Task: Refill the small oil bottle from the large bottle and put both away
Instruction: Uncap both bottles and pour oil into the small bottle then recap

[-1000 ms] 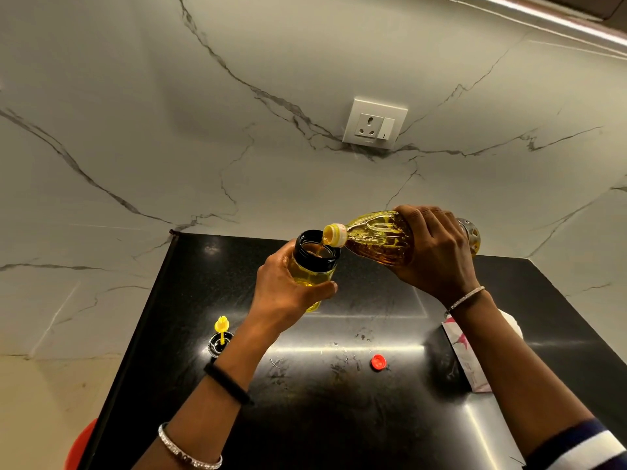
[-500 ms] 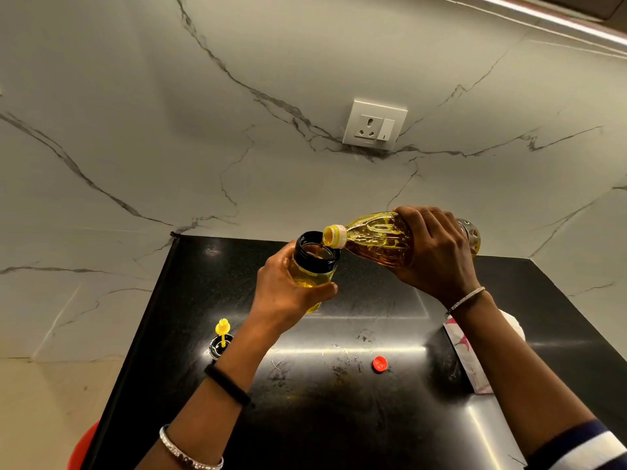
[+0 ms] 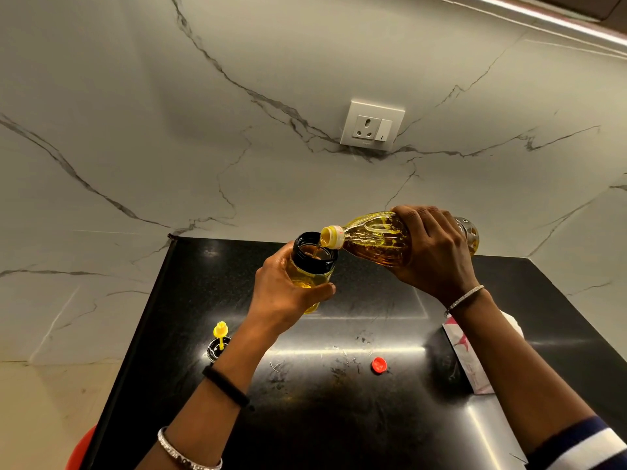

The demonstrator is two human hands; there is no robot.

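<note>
My left hand [image 3: 283, 296] grips the small oil bottle [image 3: 310, 269], a clear jar with a black rim, held above the black counter and partly full of yellow oil. My right hand [image 3: 432, 254] grips the large clear oil bottle [image 3: 373, 237], tipped almost level with its yellow-ringed mouth over the small bottle's opening. A thin stream of oil runs from the mouth into the small bottle. The small bottle's black lid with a yellow spout [image 3: 219, 342] lies on the counter at the left. The large bottle's red cap [image 3: 379, 364] lies nearer the middle.
The black counter [image 3: 339, 418] meets a marble wall with a socket and switch plate [image 3: 372, 125]. A white and pink packet [image 3: 470, 361] stands on the counter under my right forearm. A red object [image 3: 79, 451] shows beyond the counter's left edge.
The large bottle has tipped a little further and oil now streams into the small bottle. Both hands have stayed almost in place.
</note>
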